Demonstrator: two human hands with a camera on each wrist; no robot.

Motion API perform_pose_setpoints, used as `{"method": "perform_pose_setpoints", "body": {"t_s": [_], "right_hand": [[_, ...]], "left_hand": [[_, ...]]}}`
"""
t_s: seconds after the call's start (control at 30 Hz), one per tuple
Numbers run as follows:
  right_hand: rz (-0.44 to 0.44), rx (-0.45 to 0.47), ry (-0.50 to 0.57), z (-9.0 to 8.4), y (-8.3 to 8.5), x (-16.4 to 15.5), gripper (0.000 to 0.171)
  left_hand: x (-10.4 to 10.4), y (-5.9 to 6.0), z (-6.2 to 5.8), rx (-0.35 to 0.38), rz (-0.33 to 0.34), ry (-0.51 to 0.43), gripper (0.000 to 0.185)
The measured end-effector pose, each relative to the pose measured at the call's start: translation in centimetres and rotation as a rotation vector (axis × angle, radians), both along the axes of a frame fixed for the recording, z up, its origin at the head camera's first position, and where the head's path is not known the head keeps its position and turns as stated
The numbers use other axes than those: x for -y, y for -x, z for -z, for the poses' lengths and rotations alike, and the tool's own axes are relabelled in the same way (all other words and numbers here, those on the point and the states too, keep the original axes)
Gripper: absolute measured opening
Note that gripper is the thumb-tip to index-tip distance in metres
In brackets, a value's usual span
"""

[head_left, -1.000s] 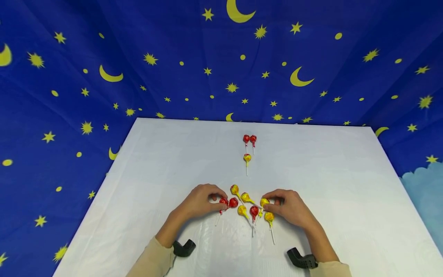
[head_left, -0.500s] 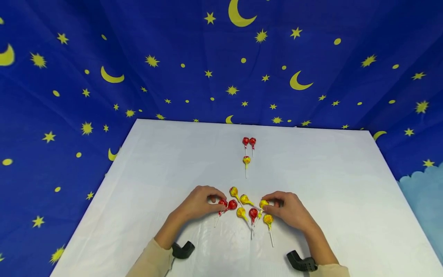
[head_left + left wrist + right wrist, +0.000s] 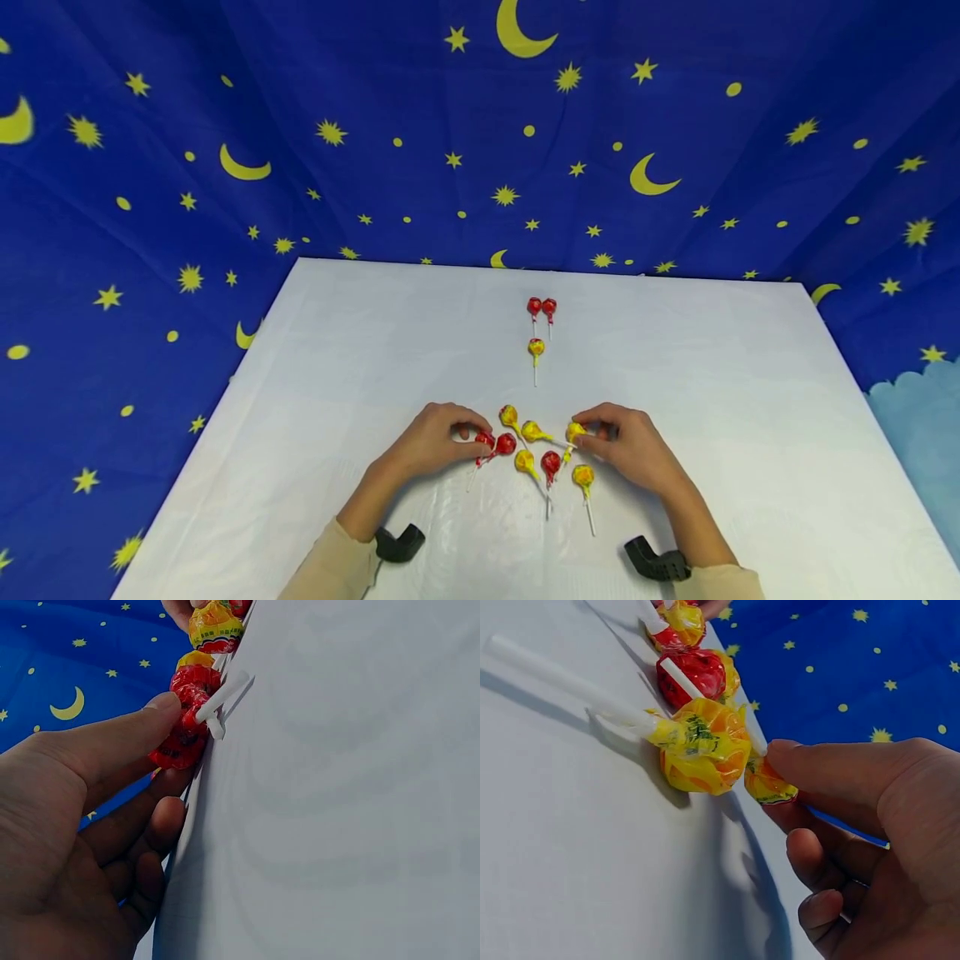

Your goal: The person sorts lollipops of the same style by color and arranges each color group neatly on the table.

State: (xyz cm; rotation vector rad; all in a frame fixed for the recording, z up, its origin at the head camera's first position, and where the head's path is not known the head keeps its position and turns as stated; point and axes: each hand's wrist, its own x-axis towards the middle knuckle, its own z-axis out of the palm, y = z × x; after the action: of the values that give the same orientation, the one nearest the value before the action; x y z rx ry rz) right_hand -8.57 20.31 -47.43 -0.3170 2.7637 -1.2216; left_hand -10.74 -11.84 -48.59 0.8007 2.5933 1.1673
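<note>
My left hand [image 3: 438,439] pinches a red-wrapped lollipop [image 3: 184,746] by its head between thumb and fingers, at the left end of a loose group. Another red lollipop [image 3: 506,444] lies right beside it. On the group's right side, thumb and fingers of my right hand [image 3: 632,443] pinch the head of a yellow lollipop [image 3: 769,784]. Just nearer than that hand lies a second yellow lollipop [image 3: 583,476], its stick toward me. Between the hands are a red lollipop [image 3: 551,463] and several yellow ones, among them one yellow lollipop [image 3: 532,431] with its stick pointing right.
Farther back on the white table [image 3: 375,350], two red lollipops [image 3: 542,307] lie side by side, with one yellow lollipop [image 3: 536,347] below them. A blue curtain [image 3: 420,100] with moons and stars stands behind the table. Black wrist mounts [image 3: 401,543] sit on both wrists.
My right hand has shifted slightly away from me with the yellow lollipop, widening the gap to the yellow one nearer me. My left hand keeps its hold in place.
</note>
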Motion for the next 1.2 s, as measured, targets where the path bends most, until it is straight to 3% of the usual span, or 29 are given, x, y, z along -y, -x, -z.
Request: {"method": "perform_pose_setpoints", "body": {"t_s": [0.3, 0.57, 1.2], "right_hand": [[-0.033, -0.111, 0.006, -0.8, 0.5, -0.1, 0.023], [0.05, -0.164, 0.011, -1.3, 1.1, -0.8, 0.024], [-0.01, -0.146, -0.056, -1.0, 5.5, -0.5, 0.024]], "left_hand": [[0.0, 0.1, 0.1, -0.021, -0.018, 0.005, 0.022], [0.0, 0.1, -0.3, -0.033, -0.019, 0.016, 0.022], [-0.2, -0.2, 0.2, -0.031, -0.032, 0.006, 0.022]]}}
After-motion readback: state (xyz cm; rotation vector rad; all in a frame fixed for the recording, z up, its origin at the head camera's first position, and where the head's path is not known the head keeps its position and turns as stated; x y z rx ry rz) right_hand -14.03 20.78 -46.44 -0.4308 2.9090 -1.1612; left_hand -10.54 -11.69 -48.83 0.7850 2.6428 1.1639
